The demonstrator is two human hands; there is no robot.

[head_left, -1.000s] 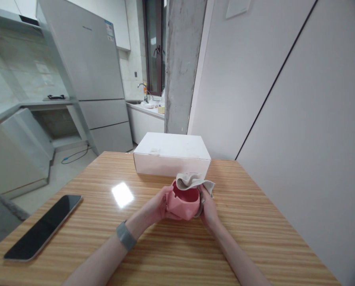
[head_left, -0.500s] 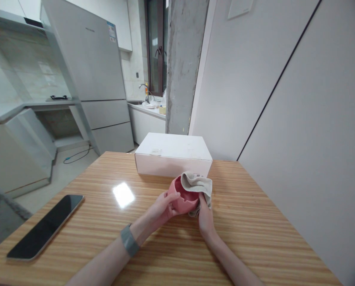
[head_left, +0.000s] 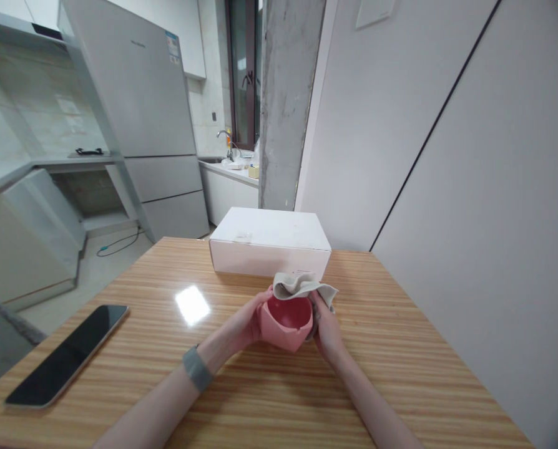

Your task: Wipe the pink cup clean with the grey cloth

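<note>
A pink faceted bowl (head_left: 286, 325) is held just above the wooden table (head_left: 241, 386), its mouth turned toward me. My left hand (head_left: 247, 325) wraps round the bowl's left side, a grey band on that wrist. My right hand (head_left: 324, 327) presses a beige cloth (head_left: 302, 285) against the bowl's right side and far rim. The cloth drapes over the far edge of the bowl.
A closed white box (head_left: 269, 246) sits on the table just behind the bowl. A dark phone (head_left: 66, 355) lies face up near the table's left edge. A white wall runs along the right side. A fridge (head_left: 138, 112) and kitchen counter stand beyond.
The bowl has been turned in my hands so that its opening faces me again. The cloth has shifted from the bowl's right side up to its far rim.
</note>
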